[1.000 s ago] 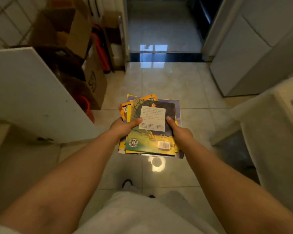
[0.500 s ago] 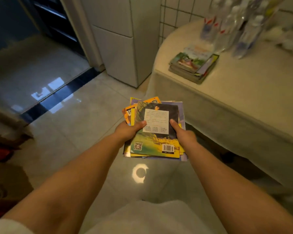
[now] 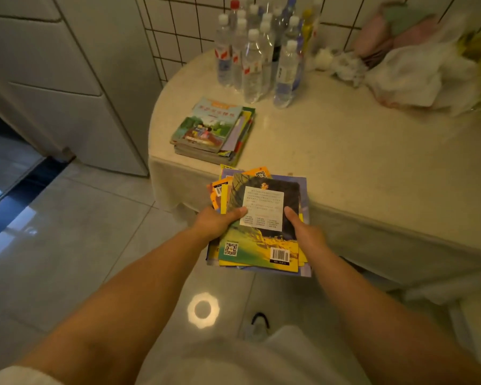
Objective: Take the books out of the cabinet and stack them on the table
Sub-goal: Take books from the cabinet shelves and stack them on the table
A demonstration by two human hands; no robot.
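Note:
I hold a bundle of several thin picture books point(image 3: 261, 245) flat in both hands, back cover up with a white text panel, a QR code and a barcode. My left hand point(image 3: 217, 222) grips its left edge, thumb on top. My right hand point(image 3: 306, 232) grips the right edge the same way. The bundle's far end overlaps the near edge of the cream-covered table point(image 3: 372, 162). A stack of books point(image 3: 213, 132) lies on the table's left part, just beyond the bundle. The cabinet is out of view.
Several clear water bottles point(image 3: 258, 59) stand at the back of the table by the tiled wall. A heap of cloth and bags point(image 3: 417, 68) fills the back right. A white appliance point(image 3: 75, 87) stands left of the table. Glossy tiled floor point(image 3: 67, 245) lies below.
My view has swung from the cabinet door and boxes to the table. The bundle, still held in both hands, has come closer to the table until it overlaps its near edge.

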